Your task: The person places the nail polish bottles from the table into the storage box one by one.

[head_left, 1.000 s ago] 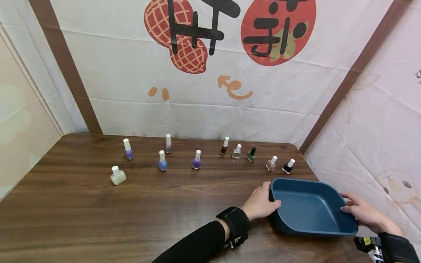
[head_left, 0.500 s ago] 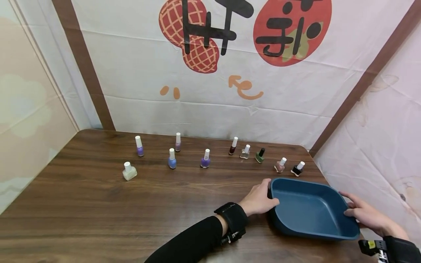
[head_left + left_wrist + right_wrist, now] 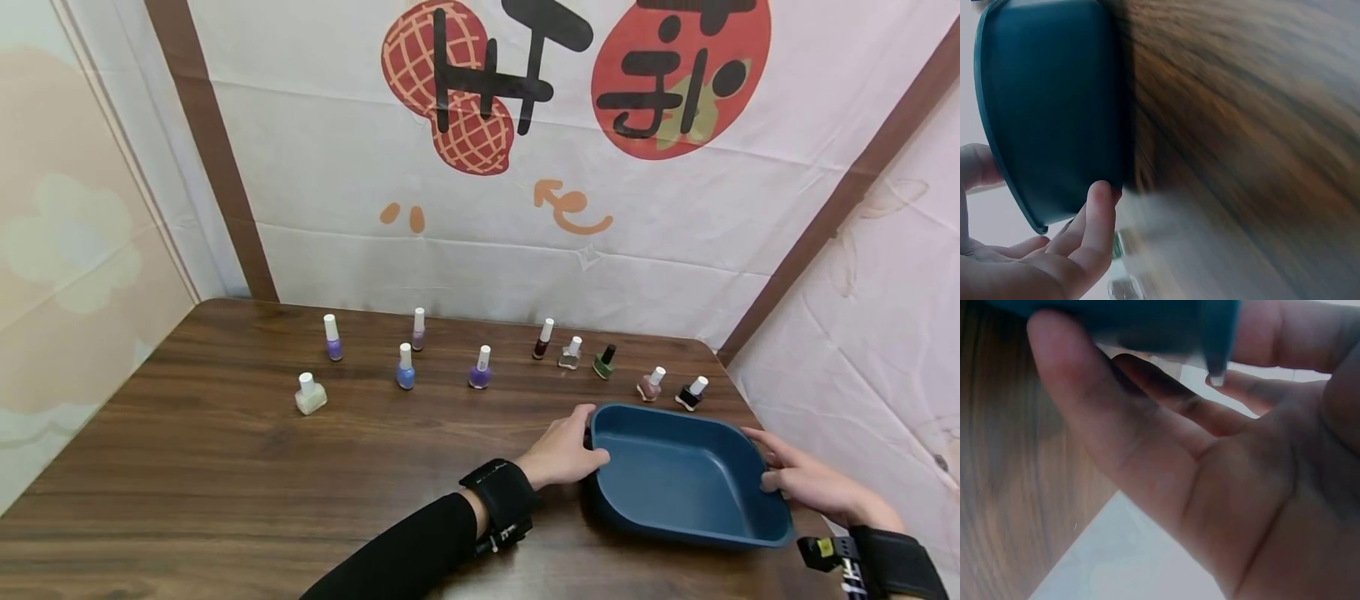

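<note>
A blue rectangular plastic basin with rounded corners and nothing inside is at the right front of the table. My left hand grips its left end, thumb over the rim and fingers along the outer wall. At the opposite end my right hand holds the rim, thumb inside. In the left wrist view, fingertips touch low on the basin's outside wall. The right wrist view shows the fingers spread around the rim. Whether the basin rests on the table or is slightly raised, I cannot tell.
Several nail polish bottles stand along the table's far side, among them a black one, a pink one, a green one and a purple one. A whitish bottle is farther left. Printed cloth hangs behind the wooden table.
Both hands have shifted the basin leftward relative to the bottles, keeping their grip on it. The head view has turned slightly, and the bottles appear to stay in their places.
</note>
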The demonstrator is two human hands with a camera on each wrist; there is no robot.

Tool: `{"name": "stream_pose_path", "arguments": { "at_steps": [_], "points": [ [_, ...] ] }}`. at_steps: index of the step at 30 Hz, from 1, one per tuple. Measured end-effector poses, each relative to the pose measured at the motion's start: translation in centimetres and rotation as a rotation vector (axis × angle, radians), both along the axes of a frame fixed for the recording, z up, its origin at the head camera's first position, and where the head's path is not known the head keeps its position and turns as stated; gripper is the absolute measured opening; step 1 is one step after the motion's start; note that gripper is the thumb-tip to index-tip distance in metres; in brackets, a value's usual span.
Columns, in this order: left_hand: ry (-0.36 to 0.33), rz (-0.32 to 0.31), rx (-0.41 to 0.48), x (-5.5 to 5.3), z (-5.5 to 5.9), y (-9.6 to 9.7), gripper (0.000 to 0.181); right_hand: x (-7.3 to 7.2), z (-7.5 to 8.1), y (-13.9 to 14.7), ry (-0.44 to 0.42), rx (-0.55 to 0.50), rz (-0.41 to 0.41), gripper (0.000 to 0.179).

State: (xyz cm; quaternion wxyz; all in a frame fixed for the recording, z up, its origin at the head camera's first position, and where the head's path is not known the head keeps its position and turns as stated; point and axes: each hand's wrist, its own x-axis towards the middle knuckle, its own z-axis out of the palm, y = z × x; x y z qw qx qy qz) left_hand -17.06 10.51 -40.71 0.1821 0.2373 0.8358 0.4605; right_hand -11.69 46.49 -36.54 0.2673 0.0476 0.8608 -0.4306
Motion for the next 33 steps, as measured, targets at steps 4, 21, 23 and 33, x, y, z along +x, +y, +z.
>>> {"name": "stream_pose_path", "arguments": {
  "at_steps": [4, 21, 23, 33],
  "points": [
    [-0.002, 0.019, 0.008, -0.2, 0.0, -1.7, 0.065, -0.7, -0.1, -1.4, -0.005, -0.051, 0.035, 0.086],
    [0.033, 0.118, -0.021, -0.9, -0.2, -9.2, 0.059, -3.6, -0.5, -8.6, 0.036, -0.119, 0.135, 0.079],
    [0.051, 0.127, -0.034, -1.0, 0.0, -10.1, 0.057, -4.0, -0.5, -9.4, 0.041, -0.131, 0.146, 0.078],
    [0.097, 0.187, -0.089, -1.4, 1.3, -15.2, 0.054, -6.1, 0.3, -14.3, 0.09, -0.107, 0.227, 0.071]
  ]
}}
